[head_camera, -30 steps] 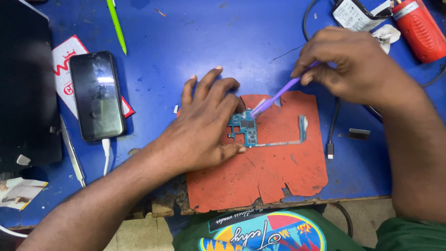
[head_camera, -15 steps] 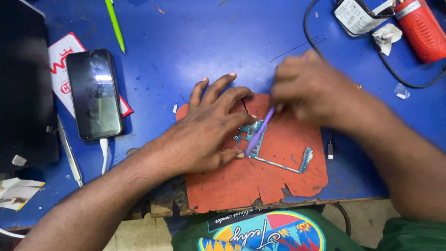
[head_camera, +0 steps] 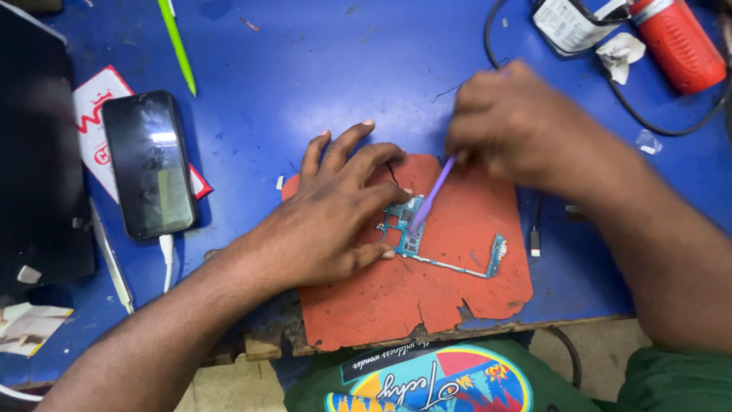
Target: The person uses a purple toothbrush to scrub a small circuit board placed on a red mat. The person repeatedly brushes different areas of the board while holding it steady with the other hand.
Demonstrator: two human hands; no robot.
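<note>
A teal phone circuit board (head_camera: 408,233) with a thin strip running to a small end piece lies on a worn red mat (head_camera: 427,286). My left hand (head_camera: 335,210) lies flat on the mat, fingertips pinning the board's left end. My right hand (head_camera: 518,126) grips a purple stick tool (head_camera: 431,197) whose tip rests on the board.
A black phone (head_camera: 149,164) with a white cable lies at left on a red and white card. A green pen (head_camera: 177,46) is at the top. A red tool (head_camera: 675,42), a white adapter (head_camera: 568,23) and black cables sit top right. The blue table's (head_camera: 305,76) front edge is near me.
My right hand has swung the purple tool from low and pointing left to steeper, its tip down on the board. The board has turned slightly on the mat. My left hand stays.
</note>
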